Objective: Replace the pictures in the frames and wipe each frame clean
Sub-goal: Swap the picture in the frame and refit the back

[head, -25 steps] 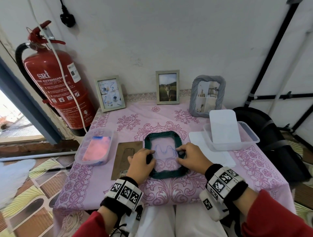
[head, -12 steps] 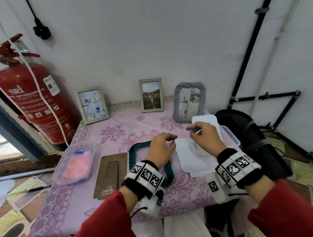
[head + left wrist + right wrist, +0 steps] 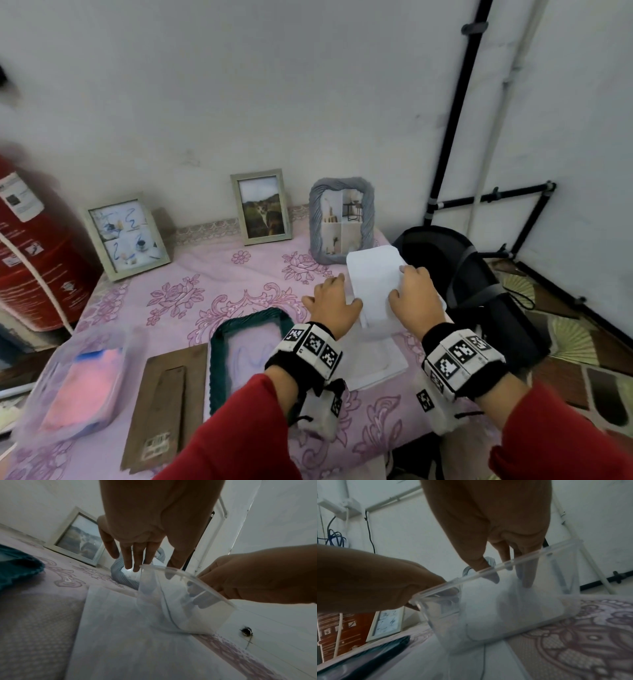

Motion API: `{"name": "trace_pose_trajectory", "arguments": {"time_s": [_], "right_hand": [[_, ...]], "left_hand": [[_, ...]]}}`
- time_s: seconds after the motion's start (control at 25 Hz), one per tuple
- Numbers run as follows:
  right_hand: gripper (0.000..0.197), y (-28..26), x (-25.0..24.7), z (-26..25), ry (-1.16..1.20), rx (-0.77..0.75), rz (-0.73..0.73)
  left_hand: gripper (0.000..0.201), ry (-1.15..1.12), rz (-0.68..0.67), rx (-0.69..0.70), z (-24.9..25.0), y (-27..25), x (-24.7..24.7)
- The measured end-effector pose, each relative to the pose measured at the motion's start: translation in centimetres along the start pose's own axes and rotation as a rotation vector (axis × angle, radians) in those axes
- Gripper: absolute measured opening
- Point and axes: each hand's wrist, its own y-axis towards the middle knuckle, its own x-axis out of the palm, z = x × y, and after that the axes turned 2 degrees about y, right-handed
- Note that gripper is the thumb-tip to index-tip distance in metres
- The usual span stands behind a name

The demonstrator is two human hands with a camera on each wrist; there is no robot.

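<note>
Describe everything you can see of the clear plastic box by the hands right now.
The clear plastic box is a translucent, frosted, rectangular tub with a thicker rim and rounded corners. It stands upright and lidless on the pink tablecloth, at the table's right side, its near end over a flat white sheet. A stack of white sheets leans out of it. The left hand is at its left rim; the right hand reaches inside, fingers on the stack.

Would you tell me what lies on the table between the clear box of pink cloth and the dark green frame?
A brown backing board lies flat there, between the clear box and the green frame; the head view shows it.
</note>
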Motion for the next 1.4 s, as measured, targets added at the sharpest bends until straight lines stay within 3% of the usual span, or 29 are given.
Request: {"name": "trace_pose_trajectory", "arguments": {"time_s": [0.16, 0.4, 0.6, 0.92, 1.12, 1.24, 1.4], "right_hand": [[0.033, 0.2, 0.0, 0.3, -0.045, 0.019, 0.023], [0.053, 0.1, 0.4, 1.0, 0.063, 0.035, 0.032], [0.061, 0.1, 0.7, 1.8, 0.098, -0.016, -0.006], [0.054, 0.0, 0.2, 1.7, 0.157, -0.027, 0.015], [0.051, 0.1, -0.1, 0.9, 0.148, -0.109, -0.002], [0.039, -0.1, -0.7, 0.6, 0.31, -0.087, 0.11], [0.024, 0.0, -1.9, 0.6, 0.44, -0.055, 0.156]], "left_hand": [[0.05, -0.028, 0.013, 0.051, 0.1, 0.4, 0.6], [0.022, -0.236, 0.256, 0.042, 0.1, 0.2, 1.1], [0.008, -0.287, 0.302, 0.029, -0.4, 0.4, 0.5], [0.023, -0.286, 0.318, 0.004, -0.3, 0.0, -0.4], [0.03, -0.192, 0.254, 0.101, -0.2, -0.5, -0.8], [0.035, -0.19, 0.16, 0.1, -0.2, -0.9, -0.9], [0.036, -0.325, 0.201, 0.08, -0.9, -1.4, -1.3]]}}
